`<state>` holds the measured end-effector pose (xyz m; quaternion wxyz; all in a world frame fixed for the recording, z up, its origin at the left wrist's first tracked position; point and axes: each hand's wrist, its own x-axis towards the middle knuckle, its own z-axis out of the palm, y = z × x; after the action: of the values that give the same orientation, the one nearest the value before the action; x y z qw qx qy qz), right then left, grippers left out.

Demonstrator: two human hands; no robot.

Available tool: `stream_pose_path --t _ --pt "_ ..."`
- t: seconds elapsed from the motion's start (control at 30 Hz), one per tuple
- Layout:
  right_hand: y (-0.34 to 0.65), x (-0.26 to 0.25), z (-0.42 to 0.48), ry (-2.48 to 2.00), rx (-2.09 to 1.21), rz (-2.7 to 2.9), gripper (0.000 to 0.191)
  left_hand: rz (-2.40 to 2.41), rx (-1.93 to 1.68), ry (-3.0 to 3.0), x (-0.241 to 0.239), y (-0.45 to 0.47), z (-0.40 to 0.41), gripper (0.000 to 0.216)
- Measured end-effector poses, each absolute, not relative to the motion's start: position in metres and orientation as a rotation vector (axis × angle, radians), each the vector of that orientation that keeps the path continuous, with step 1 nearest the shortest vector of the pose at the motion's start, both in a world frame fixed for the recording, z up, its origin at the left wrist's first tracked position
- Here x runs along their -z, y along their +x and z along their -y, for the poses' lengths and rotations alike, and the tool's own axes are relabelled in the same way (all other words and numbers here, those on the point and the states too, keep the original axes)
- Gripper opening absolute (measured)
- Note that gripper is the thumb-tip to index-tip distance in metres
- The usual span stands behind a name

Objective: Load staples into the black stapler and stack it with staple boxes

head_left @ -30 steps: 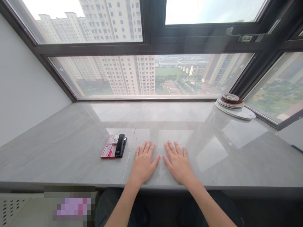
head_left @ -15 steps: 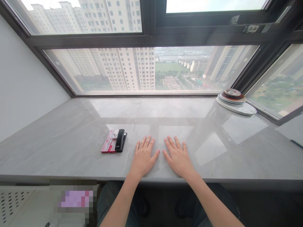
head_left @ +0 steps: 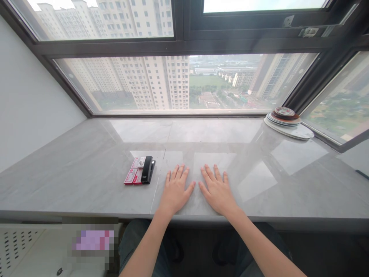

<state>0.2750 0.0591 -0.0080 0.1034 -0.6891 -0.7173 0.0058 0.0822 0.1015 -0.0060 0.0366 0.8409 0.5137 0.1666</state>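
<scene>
My left hand (head_left: 176, 190) lies flat on the grey marbled countertop (head_left: 95, 192), palm down with fingers spread. Beside it, a short gap apart, my right hand (head_left: 216, 189) rests the same way, thumb pointing toward the left thumb. Neither one holds anything. To the left of my left hand sits a black stapler (head_left: 147, 169), lying along the right side of several small red-and-white boxes (head_left: 131, 176). The stapler hides part of the boxes.
A stack of round plates or mats (head_left: 288, 123) stands in the far right corner by the dark window frame (head_left: 115, 48). Below the counter at left is a white perforated cabinet (head_left: 37, 254), with a pixelated patch over part of it. A white wall (head_left: 34, 100) borders the left side.
The camera view has shifted very slightly. Both hands, the stapler and the boxes stay where they were on the countertop.
</scene>
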Motion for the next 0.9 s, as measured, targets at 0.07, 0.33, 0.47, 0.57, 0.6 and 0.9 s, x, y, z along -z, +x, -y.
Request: stream_pose_path --t 0.07,0.33,0.47,0.57,0.6,0.9 --pt "0.2741 0.0083 -0.059 -2.036 -0.021 2.117 0.064 -1.579 -0.51 2.582 0.0063 0.0825 -0.1009 0.059" --pt "0.2706 0.0079 -0.0593 -2.04 -0.01 2.111 0.065 -1.599 -0.501 2.592 0.0077 0.0856 -0.0988 0.059" --pt "0.2699 0.0068 -0.059 -2.036 -0.002 2.112 0.065 -1.608 -0.505 2.592 0.0082 0.0872 -0.0978 0.06" --pt "0.2699 0.0062 -0.0587 -2.03 0.001 2.115 0.065 -1.614 -0.502 2.592 0.0079 0.088 -0.097 0.06" --pt "0.2699 0.006 -0.0586 -2.028 -0.001 2.116 0.065 -1.615 -0.5 2.593 0.0078 0.0881 -0.0968 0.06" --pt "0.2685 0.0054 -0.0585 -2.027 -0.002 2.113 0.065 -1.628 -0.508 2.6 0.008 0.0886 -0.096 0.06"
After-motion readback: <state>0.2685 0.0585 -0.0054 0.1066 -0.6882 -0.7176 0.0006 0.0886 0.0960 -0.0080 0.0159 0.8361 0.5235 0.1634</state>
